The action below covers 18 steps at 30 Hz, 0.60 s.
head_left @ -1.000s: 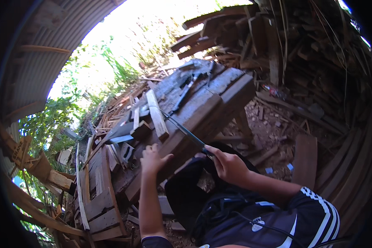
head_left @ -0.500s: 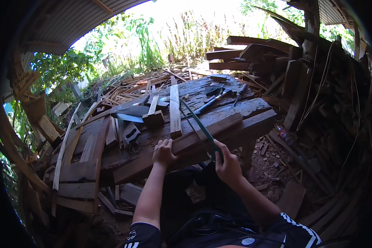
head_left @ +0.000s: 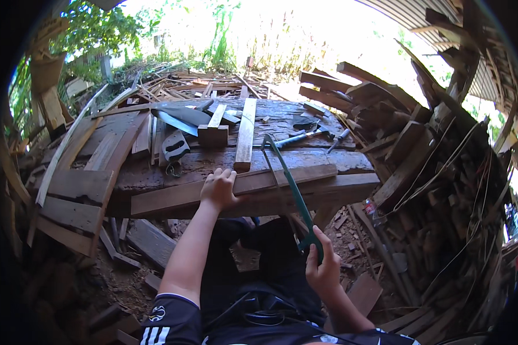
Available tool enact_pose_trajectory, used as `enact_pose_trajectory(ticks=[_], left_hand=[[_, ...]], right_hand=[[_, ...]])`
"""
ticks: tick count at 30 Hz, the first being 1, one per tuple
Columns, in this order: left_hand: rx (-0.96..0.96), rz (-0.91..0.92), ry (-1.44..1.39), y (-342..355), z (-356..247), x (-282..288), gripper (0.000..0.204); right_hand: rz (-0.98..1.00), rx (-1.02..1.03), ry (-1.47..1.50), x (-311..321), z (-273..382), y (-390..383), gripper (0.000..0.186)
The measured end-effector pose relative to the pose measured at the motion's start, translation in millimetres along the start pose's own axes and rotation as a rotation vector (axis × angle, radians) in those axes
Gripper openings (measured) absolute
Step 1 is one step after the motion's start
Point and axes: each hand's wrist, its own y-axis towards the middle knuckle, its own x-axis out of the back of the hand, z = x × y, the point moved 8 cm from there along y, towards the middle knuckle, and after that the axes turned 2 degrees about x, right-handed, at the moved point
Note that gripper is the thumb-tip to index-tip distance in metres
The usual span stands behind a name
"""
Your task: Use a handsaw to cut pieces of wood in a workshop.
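My right hand (head_left: 323, 264) is closed round the handle of a green-framed hacksaw (head_left: 293, 190). The saw slants away from me, its frame crossing a long wooden board (head_left: 167, 198) at the near edge of the bench. My left hand (head_left: 218, 188) grips that board left of the saw, fingers curled over its upper edge. Whether the blade has cut into the wood I cannot tell. Just beyond my left hand lies a pale wooden strip (head_left: 246, 135), and beside it a wooden block (head_left: 213, 137) with a short piece attached.
On the rough plank bench (head_left: 270, 118) lie a handsaw with a dark handle (head_left: 175, 147), a hammer with a blue handle (head_left: 293, 139) and a thin pointed tool (head_left: 338, 141). A tall pile of scrap timber (head_left: 431, 155) stands at right. Boards (head_left: 75, 190) reach out at left.
My right hand has drawn the hacksaw back toward me and lower. My left hand stays on the board. The whole view has shifted and tilted.
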Motion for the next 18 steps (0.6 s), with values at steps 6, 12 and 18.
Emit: enact_pose_trajectory(ticks=[6, 12, 18], left_hand=[[-0.033, -0.003, 0.032, 3, -1, -8, 0.088], [-0.006, -0.012, 0.000, 0, 2, -6, 0.088], [-0.015, 0.031, 0.046, 2, -8, -3, 0.085]], right_hand=[[0.004, -0.053, -0.017, -52, -29, 72, 0.042], [0.029, 0.001, -0.064, -79, -34, 83, 0.041], [-0.048, -0.082, 0.000, -7, -17, 0, 0.042]])
